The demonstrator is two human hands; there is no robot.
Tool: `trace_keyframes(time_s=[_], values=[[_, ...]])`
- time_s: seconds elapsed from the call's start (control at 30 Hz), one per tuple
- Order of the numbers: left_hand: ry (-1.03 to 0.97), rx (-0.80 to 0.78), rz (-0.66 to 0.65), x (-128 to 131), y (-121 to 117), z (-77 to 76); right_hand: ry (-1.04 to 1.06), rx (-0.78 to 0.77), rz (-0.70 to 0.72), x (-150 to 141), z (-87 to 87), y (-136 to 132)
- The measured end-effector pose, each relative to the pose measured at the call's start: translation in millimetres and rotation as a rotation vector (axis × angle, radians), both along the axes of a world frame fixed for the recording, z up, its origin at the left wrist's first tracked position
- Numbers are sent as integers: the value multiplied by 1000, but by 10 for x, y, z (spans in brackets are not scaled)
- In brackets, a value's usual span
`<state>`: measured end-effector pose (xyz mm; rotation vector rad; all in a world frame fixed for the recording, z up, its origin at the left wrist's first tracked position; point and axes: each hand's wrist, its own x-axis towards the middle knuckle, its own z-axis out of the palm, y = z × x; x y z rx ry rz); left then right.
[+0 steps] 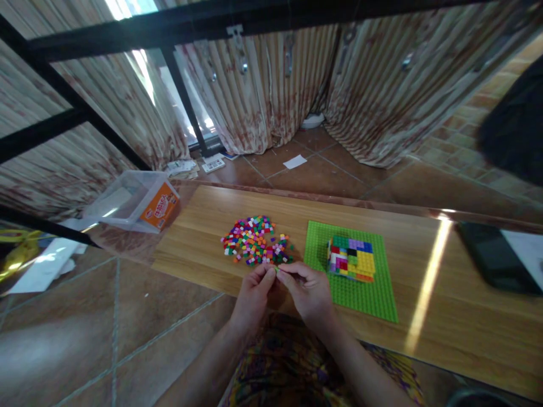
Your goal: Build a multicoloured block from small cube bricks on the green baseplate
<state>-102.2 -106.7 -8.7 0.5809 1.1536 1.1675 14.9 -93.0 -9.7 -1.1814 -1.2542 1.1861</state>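
Observation:
My left hand [257, 287] and my right hand [309, 289] meet at the near edge of the table, fingertips pinched together. Between them shows a tiny green toy brick [277, 269], mostly covered by the fingers. Just beyond lies a loose pile of small multicoloured bricks [250, 240]. Right of my right hand is a green studded baseplate [356, 299]. On it stands a low block built of bricks [363, 261] in yellow, red, white, green, purple and blue, with an uneven top.
A clear plastic bin [123, 198] with an orange label stands left of the wooden table [190, 249]. A dark flat object [494, 260] and white paper [526, 251] lie at the right. Curtains [271, 96] and a black metal frame [178, 31] are beyond the table.

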Motion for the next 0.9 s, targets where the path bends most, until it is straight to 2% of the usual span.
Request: trace_keyframes(time_s=[0.2,0.27,0.33,0.4,0.47,0.57,0.63,0.73,0.9], values=[[-168,-84,98,-71,40,45,7,0,83,-106,-19,64],[-151,-92,133,-72,42,59,-86,24,38,-83,-24,116],[-68,-102,150,-85,25,52,-277,71,-32,-32,-26,196],[44,-125,97,-105,-6,34,-522,131,-95,30,-31,293],[129,-158,-23,-118,-35,17,-732,174,-131,75,-54,391],[202,-147,-181,-92,-32,-2,-895,188,-118,72,-131,522],[230,-95,-213,-52,9,-17,-913,182,-98,25,-190,597],[165,-58,-158,-18,92,-37,-821,199,-47,-60,-237,678],[3,-78,-35,-120,143,-12,-606,220,0,-44,-129,641]])
